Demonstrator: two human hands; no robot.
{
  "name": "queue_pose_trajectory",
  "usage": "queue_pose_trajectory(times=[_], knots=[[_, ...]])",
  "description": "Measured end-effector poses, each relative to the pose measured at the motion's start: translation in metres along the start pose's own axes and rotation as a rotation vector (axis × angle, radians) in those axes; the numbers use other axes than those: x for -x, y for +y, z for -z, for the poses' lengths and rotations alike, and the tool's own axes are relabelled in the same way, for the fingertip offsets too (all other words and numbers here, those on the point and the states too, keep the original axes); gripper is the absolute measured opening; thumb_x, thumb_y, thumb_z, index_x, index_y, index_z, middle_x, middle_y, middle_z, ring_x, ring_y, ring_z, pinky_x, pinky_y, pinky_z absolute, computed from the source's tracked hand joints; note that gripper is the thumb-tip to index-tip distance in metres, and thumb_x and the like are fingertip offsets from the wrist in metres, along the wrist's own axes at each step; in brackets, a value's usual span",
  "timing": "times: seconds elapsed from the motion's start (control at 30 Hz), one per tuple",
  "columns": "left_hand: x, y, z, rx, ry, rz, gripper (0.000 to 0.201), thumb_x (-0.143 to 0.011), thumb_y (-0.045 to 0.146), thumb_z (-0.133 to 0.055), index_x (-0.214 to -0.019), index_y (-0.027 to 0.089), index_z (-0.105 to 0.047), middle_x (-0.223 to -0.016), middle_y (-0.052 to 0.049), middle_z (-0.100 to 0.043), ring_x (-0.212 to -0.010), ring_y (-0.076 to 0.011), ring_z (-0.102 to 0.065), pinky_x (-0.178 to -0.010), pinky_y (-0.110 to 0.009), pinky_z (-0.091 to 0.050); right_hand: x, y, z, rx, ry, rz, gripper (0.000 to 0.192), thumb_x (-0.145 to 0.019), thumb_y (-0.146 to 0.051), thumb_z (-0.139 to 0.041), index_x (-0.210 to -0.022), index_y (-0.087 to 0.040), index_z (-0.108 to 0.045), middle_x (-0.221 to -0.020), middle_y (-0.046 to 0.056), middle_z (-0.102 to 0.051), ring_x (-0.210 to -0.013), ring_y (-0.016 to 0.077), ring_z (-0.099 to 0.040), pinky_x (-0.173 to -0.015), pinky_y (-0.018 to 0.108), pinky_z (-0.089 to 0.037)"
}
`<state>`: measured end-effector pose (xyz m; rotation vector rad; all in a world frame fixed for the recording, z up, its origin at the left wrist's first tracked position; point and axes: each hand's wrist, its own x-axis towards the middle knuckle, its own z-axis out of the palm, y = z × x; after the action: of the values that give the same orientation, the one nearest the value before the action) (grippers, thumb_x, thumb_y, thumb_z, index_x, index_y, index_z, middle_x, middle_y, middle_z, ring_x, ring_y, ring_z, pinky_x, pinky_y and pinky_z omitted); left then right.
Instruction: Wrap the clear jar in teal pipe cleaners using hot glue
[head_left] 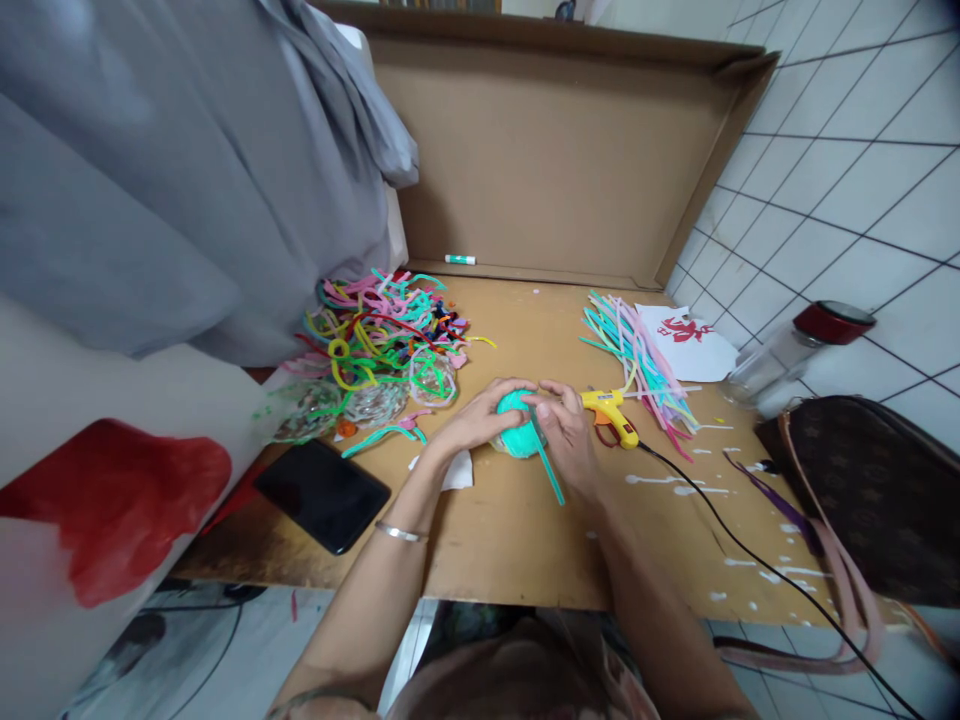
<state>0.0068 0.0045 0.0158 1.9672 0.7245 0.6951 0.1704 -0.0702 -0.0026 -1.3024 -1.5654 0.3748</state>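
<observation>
A round turquoise fuzzy piece (517, 438) sits between my hands at the middle of the table. My left hand (480, 412) curves round its left and far side, gripping it. My right hand (566, 432) is closed at its right edge, fingers pinching a turquoise pipe cleaner (553, 472) whose loose end points toward me. Some of the fingertips overlap the piece, so their exact contact is hidden. Just right of my right hand lies a yellow hot glue gun (611, 415) with a black cord. A scrap of white paper (459, 470) lies near my left wrist.
A heap of coloured pipe cleaners (375, 330) spreads at the left, with a black phone (322, 495) in front. More pipe cleaners (637, 350) lie at the right, near a glass bottle (780, 360) and a brown bag (870, 490). A cardboard panel (540, 160) stands behind.
</observation>
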Motion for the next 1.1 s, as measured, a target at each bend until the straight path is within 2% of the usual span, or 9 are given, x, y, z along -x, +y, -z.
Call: queue_pose_trajectory(times=[0.13,0.33,0.6,0.83,0.97,1.1], knots=[[0.000,-0.004,0.000,-0.007,0.003,0.001,0.050,-0.078,0.031,-0.056,-0.127,0.019,-0.056,-0.133,-0.010,-0.057,-0.124,-0.0276,-0.052,-0.110,-0.043,-0.039,0.000,0.001,0.000,-0.061,0.027,-0.019,0.046,-0.097,-0.053,-0.036,-0.100,-0.026,-0.073,-0.125,0.010,-0.054,-0.125,0.0261,-0.049,-0.106,0.047,-0.040],[-0.001,-0.005,0.000,0.008,0.009,0.012,0.053,-0.077,0.032,-0.057,-0.128,0.018,-0.054,-0.135,-0.010,-0.055,-0.125,-0.0275,-0.051,-0.110,-0.044,-0.039,0.001,0.002,0.000,0.032,0.021,-0.028,0.046,-0.098,-0.053,-0.033,-0.115,-0.030,-0.069,-0.127,0.008,-0.055,-0.128,0.0260,-0.046,-0.110,0.049,-0.036],[0.001,0.000,0.001,-0.004,0.003,0.011,0.049,-0.079,0.030,-0.055,-0.128,0.020,-0.055,-0.134,-0.009,-0.056,-0.126,-0.0263,-0.051,-0.111,-0.043,-0.039,0.003,-0.006,0.002,-0.006,0.019,-0.001,0.049,-0.098,-0.053,-0.033,-0.100,-0.025,-0.073,-0.128,0.009,-0.053,-0.127,0.0258,-0.047,-0.108,0.049,-0.037],[0.001,0.000,0.001,0.013,0.005,0.040,0.051,-0.079,0.029,-0.056,-0.129,0.020,-0.053,-0.131,-0.008,-0.058,-0.122,-0.0264,-0.054,-0.107,-0.043,-0.042,0.003,-0.003,0.002,-0.004,0.001,-0.022,0.047,-0.098,-0.054,-0.033,-0.108,-0.028,-0.071,-0.129,0.009,-0.052,-0.127,0.0265,-0.045,-0.108,0.050,-0.037],[0.002,0.003,0.001,0.023,0.018,0.036,0.050,-0.078,0.031,-0.056,-0.127,0.020,-0.053,-0.133,-0.008,-0.057,-0.121,-0.0261,-0.054,-0.107,-0.041,-0.042,0.003,-0.004,0.002,-0.021,-0.013,-0.009,0.045,-0.097,-0.053,-0.035,-0.102,-0.027,-0.072,-0.129,0.009,-0.052,-0.126,0.0269,-0.046,-0.108,0.050,-0.037],[0.002,0.004,0.000,0.023,0.022,0.055,0.051,-0.078,0.030,-0.056,-0.127,0.021,-0.051,-0.133,-0.007,-0.056,-0.121,-0.0250,-0.054,-0.107,-0.040,-0.042,0.003,-0.005,0.003,-0.058,0.059,-0.010,0.046,-0.097,-0.052,-0.035,-0.094,-0.024,-0.071,-0.125,0.010,-0.056,-0.124,0.0262,-0.049,-0.105,0.047,-0.040]])
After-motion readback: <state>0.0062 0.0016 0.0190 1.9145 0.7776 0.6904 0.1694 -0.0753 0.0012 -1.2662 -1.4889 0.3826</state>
